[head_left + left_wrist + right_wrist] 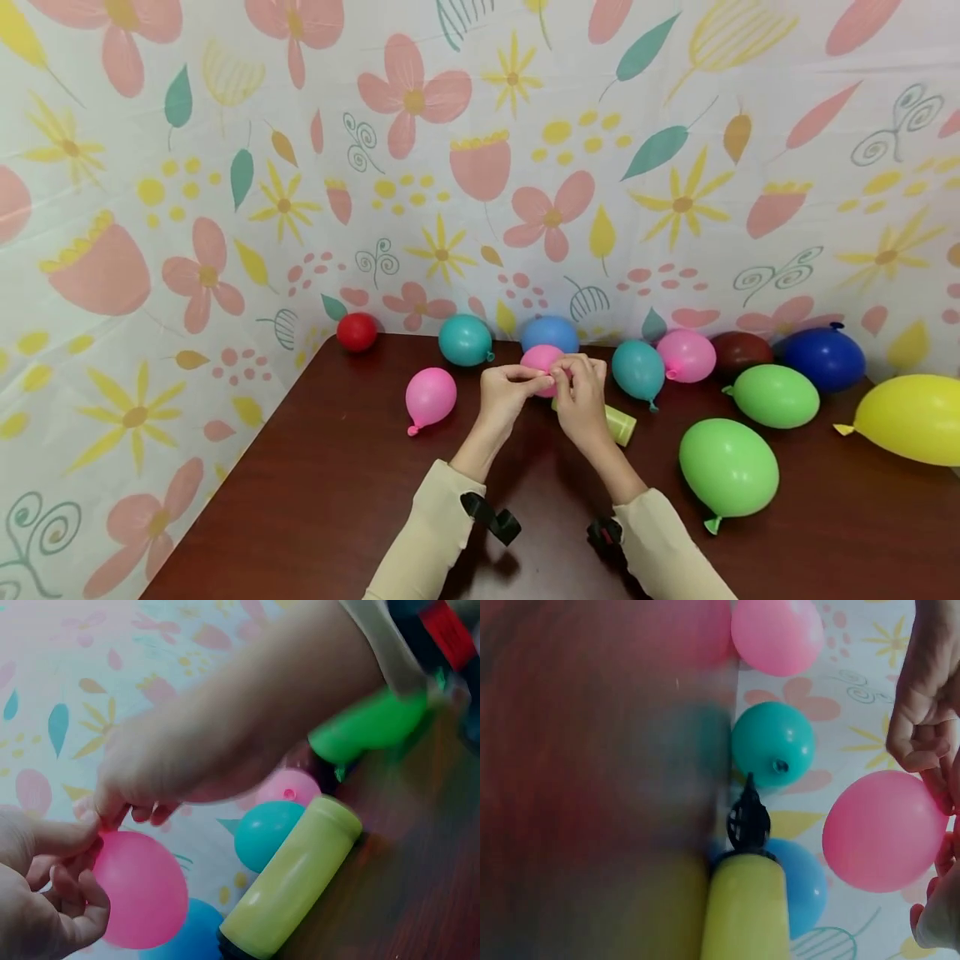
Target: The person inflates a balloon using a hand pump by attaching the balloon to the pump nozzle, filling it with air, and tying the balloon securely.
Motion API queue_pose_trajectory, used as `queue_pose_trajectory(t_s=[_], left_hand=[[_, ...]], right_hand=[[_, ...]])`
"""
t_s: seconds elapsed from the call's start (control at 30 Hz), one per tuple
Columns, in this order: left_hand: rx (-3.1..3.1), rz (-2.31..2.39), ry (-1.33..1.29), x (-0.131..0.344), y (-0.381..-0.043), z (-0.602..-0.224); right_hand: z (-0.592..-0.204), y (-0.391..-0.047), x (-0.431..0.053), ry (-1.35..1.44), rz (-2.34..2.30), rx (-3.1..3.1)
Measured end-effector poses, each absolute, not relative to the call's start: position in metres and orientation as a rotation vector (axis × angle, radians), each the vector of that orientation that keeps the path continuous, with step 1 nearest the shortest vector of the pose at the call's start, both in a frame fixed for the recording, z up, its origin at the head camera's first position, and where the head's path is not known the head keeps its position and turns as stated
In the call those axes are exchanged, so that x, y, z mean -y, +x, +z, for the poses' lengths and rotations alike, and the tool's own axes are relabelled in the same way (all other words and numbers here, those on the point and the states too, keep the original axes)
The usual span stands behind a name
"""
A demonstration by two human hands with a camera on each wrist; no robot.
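A pink balloon (538, 358) is held up by both hands above the back of the table. My left hand (504, 398) pinches the balloon's neck between thumb and fingertips. Facing it, my right hand (583, 404) pinches the same neck, the fingertips of both hands meeting. The left wrist view shows the round pink body (142, 892) hanging below the fingers; its neck is mostly hidden by them. Under the right hand lies a yellow-green balloon pump (619, 425) on the table, its black nozzle (748, 817) showing in the right wrist view.
Left of the hands are a pink balloon (431, 397), a red one (357, 332) and a teal one (465, 340). A blue balloon (551, 333) sits behind. To the right are several more, including green (729, 467) and yellow (915, 419). Patterned cloth (480, 208) borders the table.
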State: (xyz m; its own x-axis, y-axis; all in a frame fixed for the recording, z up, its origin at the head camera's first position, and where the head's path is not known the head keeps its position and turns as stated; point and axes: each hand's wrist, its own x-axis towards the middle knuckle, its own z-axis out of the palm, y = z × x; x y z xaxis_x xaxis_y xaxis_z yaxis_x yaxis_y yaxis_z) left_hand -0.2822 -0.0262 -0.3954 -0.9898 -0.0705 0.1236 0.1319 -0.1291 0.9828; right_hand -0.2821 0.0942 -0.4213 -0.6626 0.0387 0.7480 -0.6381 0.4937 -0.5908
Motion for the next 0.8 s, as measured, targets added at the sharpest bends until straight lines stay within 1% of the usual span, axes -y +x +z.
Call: queue_pose_trajectory(t_s=[0.13, 0.37, 0.5, 0.63, 0.8], left_hand=[[2.027, -2.145, -0.077, 0.029, -0.281, -0.400], [2.229, -1.791, -0.451, 0.030, -0.281, -0.405], [2.279, -1.710, -0.584, 0.027, -0.280, -0.408], [2.353, -1.686, -0.640, 0.025, -0.278, -0.408], [2.360, -1.759, -0.593, 0.026, -0.277, -0.404]], right_hand=[[-0.428, -0.279, -0.094, 0.448, 1.215, 2.055], [-0.425, -0.275, -0.096, 0.394, 1.358, 2.041], [-0.421, -0.273, -0.095, 0.373, 1.420, 2.009], [-0.418, -0.273, -0.095, 0.306, 1.504, 2.020], [-0.410, -0.273, -0.095, 0.118, 1.765, 2.087]])
